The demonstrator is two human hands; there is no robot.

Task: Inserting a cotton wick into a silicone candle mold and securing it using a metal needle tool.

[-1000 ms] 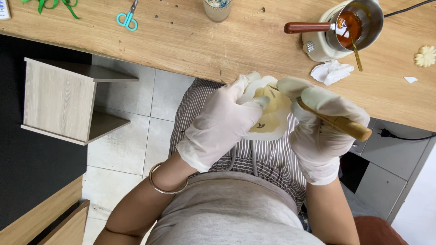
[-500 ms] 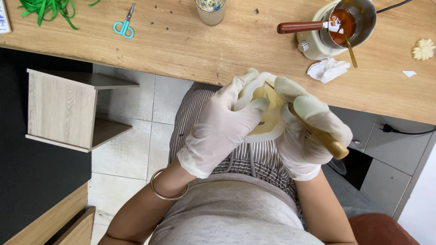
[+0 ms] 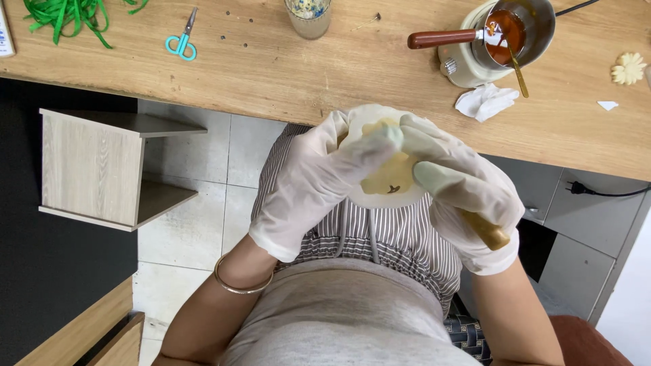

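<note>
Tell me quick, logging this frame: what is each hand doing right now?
Left hand: gloved, closed around the pale round piece.
Right hand: gloved, closed on a wooden-handled tool, fingers on the same piece.

Single head-worn view, steeply downward, close above lap and wooden table (image 3: 285,74) edge.

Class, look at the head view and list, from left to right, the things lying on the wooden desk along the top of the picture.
Green ribbon strips → teal-handled scissors → glass jar → small pot with a brown handle → crumpled white tissue → cream flower shape.
</note>
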